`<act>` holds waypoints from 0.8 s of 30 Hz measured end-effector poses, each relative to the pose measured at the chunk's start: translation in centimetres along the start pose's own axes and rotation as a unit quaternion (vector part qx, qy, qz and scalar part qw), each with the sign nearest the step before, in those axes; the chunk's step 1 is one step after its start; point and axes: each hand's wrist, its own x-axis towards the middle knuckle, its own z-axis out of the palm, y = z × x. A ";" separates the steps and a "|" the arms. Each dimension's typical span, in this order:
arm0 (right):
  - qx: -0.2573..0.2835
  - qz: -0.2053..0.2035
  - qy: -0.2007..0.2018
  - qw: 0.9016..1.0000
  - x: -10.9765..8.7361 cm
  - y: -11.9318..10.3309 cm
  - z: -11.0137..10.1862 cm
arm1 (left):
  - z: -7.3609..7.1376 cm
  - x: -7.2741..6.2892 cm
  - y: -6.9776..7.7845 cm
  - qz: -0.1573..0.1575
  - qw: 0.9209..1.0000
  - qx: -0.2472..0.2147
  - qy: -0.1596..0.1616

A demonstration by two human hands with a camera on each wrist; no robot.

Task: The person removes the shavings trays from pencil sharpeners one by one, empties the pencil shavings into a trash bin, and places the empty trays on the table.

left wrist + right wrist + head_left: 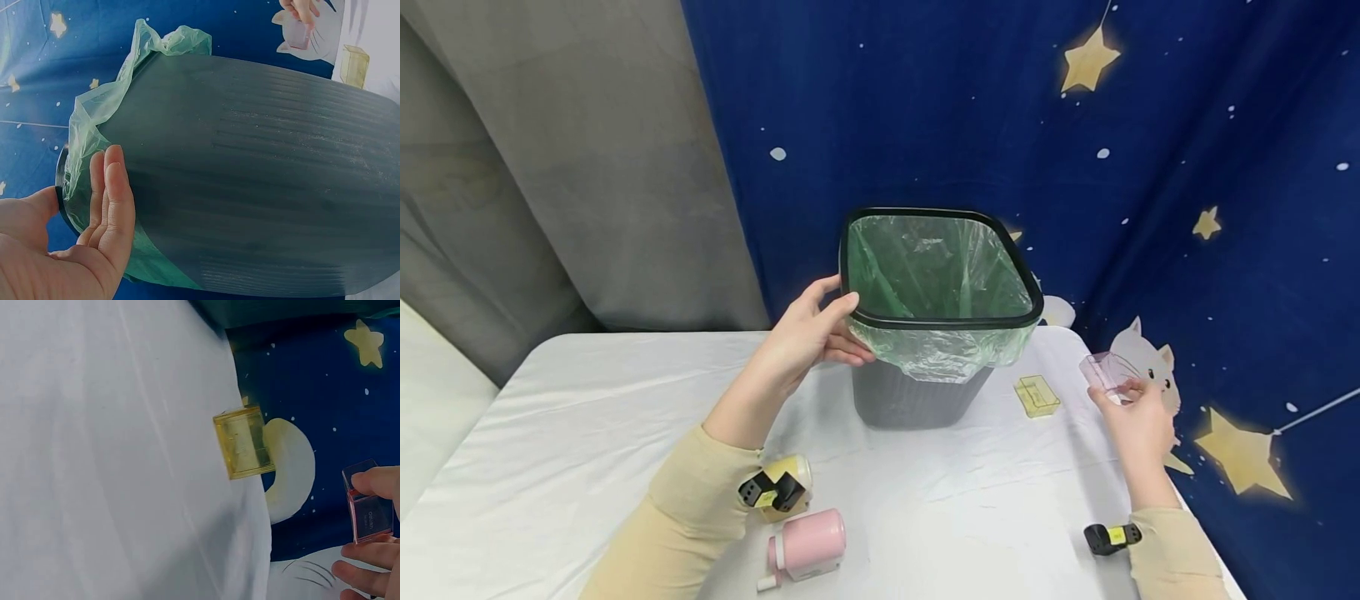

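Note:
My left hand (816,329) grips the left front rim of a grey trash bin (917,400), thumb over the black edge and fingers below it. In the left wrist view, fairly straight fingers (112,212) lie along the bin's outside, by the green liner (94,115). At the table's right edge, my right hand (1138,421) holds a small clear pink plastic box (1108,373) between thumb and fingers. Its pink edges and small lettering show in the right wrist view. Between that hand and the bin lies a small transparent yellow box (1037,396).
Near my left forearm a pink bottle (811,540) lies on its side, beside a yellow container (793,483) partly hidden by the wrist camera. A white cloth covers the table (625,400). Behind it hang a grey curtain (602,167) and a blue star-patterned curtain (940,108).

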 end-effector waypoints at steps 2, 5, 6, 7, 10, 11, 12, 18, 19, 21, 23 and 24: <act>-0.004 0.002 -0.007 1.000 0.0 0.3 0.2 | 0.0 0.0 0.0 0.000 1.000 0.000 0.001; -0.006 0.003 -0.012 1.000 -0.1 0.7 0.5 | 0.0 0.0 0.0 -0.001 1.000 0.000 0.001; -0.005 0.003 -0.014 1.000 -0.2 0.8 0.6 | 0.0 -0.1 0.0 0.000 1.000 0.000 0.001; -0.005 0.003 -0.016 1.000 -0.2 0.9 0.7 | 0.0 -0.1 0.0 0.000 1.000 -0.001 0.002; -0.005 0.002 -0.021 1.000 -0.3 1.2 1.0 | 0.0 -0.1 0.0 0.001 1.000 -0.004 0.003; -0.007 0.003 -0.022 1.000 -0.3 1.3 1.1 | 0.0 0.0 0.0 0.001 1.000 -0.004 0.003; -0.010 0.003 -0.023 1.000 -0.4 1.4 1.2 | 0.0 0.0 0.0 0.001 1.000 -0.005 0.003; -0.021 0.010 -0.029 0.999 -0.3 2.1 2.1 | 0.0 0.0 -0.1 0.000 1.000 -0.004 0.004; -0.022 0.012 -0.033 0.999 -0.4 2.2 2.3 | 0.0 0.0 -0.1 0.001 1.000 -0.003 0.004; -0.025 0.016 -0.039 0.999 -0.4 2.4 2.6 | 0.0 0.0 -0.1 0.001 1.000 -0.003 0.003; -0.029 0.018 -0.041 0.999 -0.5 2.5 2.9 | 0.0 0.0 -0.1 0.001 1.000 -0.003 0.002; -0.031 0.018 -0.039 0.999 -0.5 2.6 3.0 | 0.0 0.0 -0.1 0.000 1.000 -0.002 0.002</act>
